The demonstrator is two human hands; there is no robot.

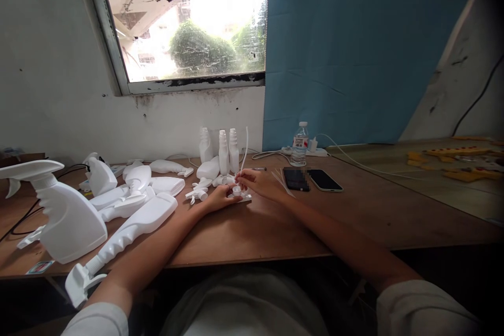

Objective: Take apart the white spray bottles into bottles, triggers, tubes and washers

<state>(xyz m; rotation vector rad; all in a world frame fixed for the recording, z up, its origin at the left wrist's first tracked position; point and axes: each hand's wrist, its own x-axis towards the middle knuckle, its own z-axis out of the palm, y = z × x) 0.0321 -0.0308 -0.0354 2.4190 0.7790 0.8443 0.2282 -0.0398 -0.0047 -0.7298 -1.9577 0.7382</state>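
Observation:
My left hand [220,198] is closed round a white spray trigger head [237,191] low over the table, its collar facing up. Pinched in the fingers of my right hand [256,182] is a thin white dip tube [245,151], which stands up from the collar and curves slightly. Whether its lower end is seated inside is hidden by my fingers. Loose trigger heads [199,190] lie just left of my left hand. Behind both hands stand white bottles without heads, one of them a slim bottle [223,152].
Several white spray bottles [137,220] with heads lie piled at left, near an upright spray bottle [73,215]. On the right are thin tubes [282,182], a dark phone-like object [296,178], a phone [326,180], a water bottle [300,146] and a white cable [354,160].

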